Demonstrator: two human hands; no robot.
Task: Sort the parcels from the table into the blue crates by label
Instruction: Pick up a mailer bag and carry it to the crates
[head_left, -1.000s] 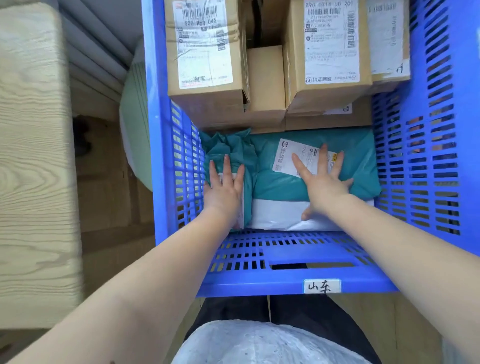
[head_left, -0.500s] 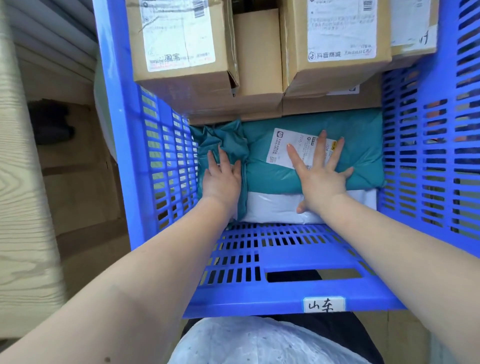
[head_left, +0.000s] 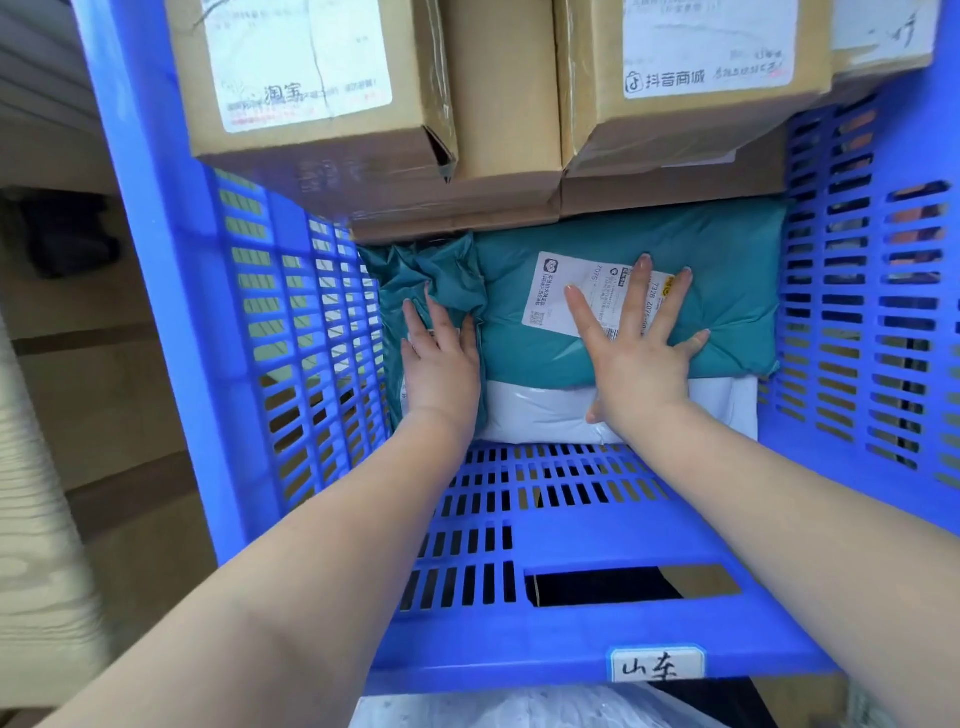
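Teal parcel (head_left: 623, 332) lay flat inside blue crate (head_left: 571, 525), atop white parcel (head_left: 540, 410). Left hand (head_left: 441, 369) pressed flat, fingers straight, on crumpled end at 9 o'clock; right hand (head_left: 639, 353) splayed over label (head_left: 561, 296). Cardboard boxes (head_left: 509, 104) blocked 12 o'clock. Slotted walls hemmed 3 and 9. Bare crate floor at 6.

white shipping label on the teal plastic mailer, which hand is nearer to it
Right. The right hand lies flat on the white shipping label itself; the left hand presses the teal plastic mailer's crumpled end, off beside it.
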